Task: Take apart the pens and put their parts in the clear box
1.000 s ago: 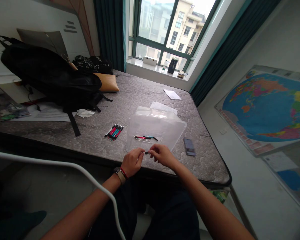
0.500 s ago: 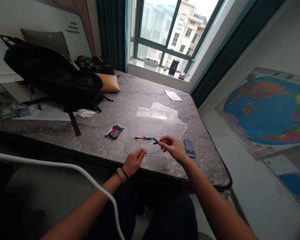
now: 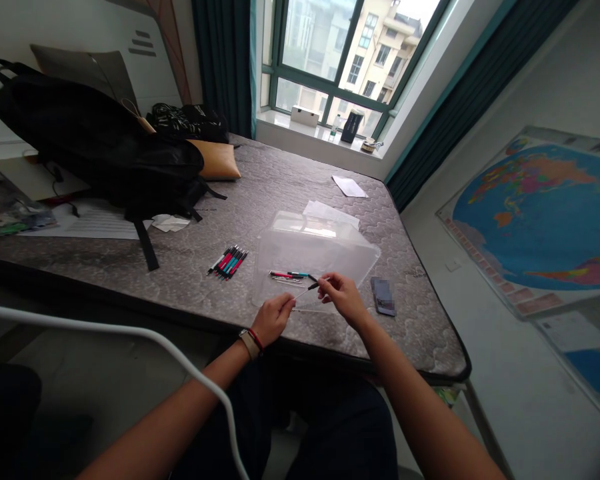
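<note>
My right hand pinches a small black pen part over the front of a clear plastic box. A thin, pale refill slants from that part down to my left hand, whose thumb and forefinger close on its lower end. Just behind the fingers lie a red pen barrel, a blue pen barrel and several thin pale refills, all within the clear plastic. To the left, several red, blue, black and white pens lie side by side on the mattress.
A phone lies right of the box on the quilted mattress. Papers lie behind the box. At the left are a black backpack and a tan pouch. A white cable crosses the lower left foreground.
My left fingers have come up slightly and closed on the lower end of the refill. The black part in my right hand now tilts toward them. The view has shifted a little.
</note>
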`<act>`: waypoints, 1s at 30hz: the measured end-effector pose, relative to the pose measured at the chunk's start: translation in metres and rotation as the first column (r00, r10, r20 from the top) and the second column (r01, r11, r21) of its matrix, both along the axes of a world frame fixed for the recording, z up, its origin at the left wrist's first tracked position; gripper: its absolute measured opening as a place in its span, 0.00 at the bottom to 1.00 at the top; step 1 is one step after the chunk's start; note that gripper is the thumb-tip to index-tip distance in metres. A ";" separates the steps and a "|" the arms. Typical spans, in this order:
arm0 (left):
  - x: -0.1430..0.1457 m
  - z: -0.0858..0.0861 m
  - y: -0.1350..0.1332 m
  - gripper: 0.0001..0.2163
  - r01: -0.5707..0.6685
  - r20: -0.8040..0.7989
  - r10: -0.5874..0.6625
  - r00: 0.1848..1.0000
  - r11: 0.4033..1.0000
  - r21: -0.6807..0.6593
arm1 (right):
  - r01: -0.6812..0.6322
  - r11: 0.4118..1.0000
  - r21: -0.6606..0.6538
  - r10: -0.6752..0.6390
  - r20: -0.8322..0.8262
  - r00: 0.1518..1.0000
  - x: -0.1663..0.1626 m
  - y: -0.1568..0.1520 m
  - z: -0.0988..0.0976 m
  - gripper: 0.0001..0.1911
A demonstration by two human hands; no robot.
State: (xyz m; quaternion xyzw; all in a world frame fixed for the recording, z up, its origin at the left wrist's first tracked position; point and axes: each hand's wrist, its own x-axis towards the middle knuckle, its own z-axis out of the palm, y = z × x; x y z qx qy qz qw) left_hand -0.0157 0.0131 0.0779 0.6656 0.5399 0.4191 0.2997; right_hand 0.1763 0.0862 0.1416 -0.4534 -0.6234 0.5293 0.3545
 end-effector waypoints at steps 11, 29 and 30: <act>-0.005 -0.045 0.016 0.16 -0.045 0.102 0.053 0.993 0.996 -0.081 | 0.231 0.901 -0.368 -0.335 -0.250 0.908 0.003 0.015 -0.040 0.18; 0.003 -0.092 0.024 0.13 -0.207 -0.121 0.203 0.972 0.978 -0.022 | 0.155 0.986 0.053 -0.156 0.604 0.781 -0.032 0.079 -0.095 0.05; 0.004 -0.092 0.024 0.14 -0.218 -0.150 0.213 0.966 0.976 -0.019 | 0.112 0.991 0.068 -0.129 0.658 0.742 -0.036 0.083 -0.094 0.05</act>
